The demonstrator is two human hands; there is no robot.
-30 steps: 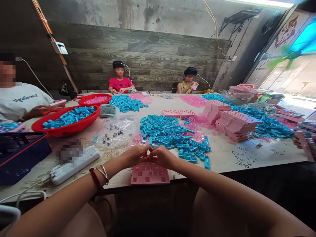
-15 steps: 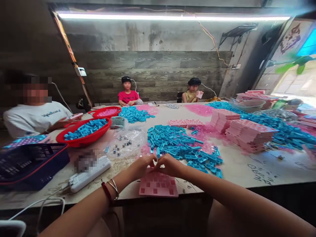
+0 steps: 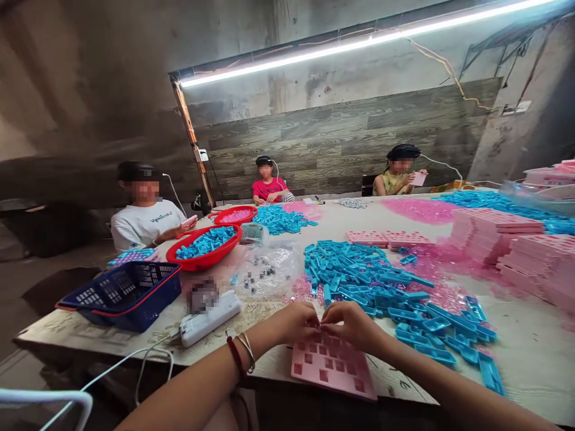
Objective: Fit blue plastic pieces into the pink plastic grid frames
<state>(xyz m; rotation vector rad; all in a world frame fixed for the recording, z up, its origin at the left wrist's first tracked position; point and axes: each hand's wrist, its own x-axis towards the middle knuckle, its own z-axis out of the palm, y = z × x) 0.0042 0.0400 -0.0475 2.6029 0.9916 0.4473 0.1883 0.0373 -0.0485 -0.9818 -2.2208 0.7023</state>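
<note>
A pink plastic panel with square holes (image 3: 330, 362) lies at the front edge of the table, right below my hands. My left hand (image 3: 297, 321) is closed in a pinch over its far part. My right hand (image 3: 349, 323) pinches close beside it, the fingertips of both almost meeting. What sits between the fingers is too small and hidden to tell. Just beyond, a heap of blue plastic pieces (image 3: 359, 278), long and tray-shaped, spreads over small clear pink bits (image 3: 449, 281).
Stacks of pink panels (image 3: 534, 263) stand at the right. To the left are a dark blue basket (image 3: 130, 305), a white power strip (image 3: 211, 317) with a cable, and a red basin (image 3: 224, 248) of blue pieces. Three people (image 3: 146, 221) sit around the table.
My view has swung left and tilted, so the scene sits further right. My hands stay together over the panel; the blue piece that stood at my fingertips no longer shows there.
</note>
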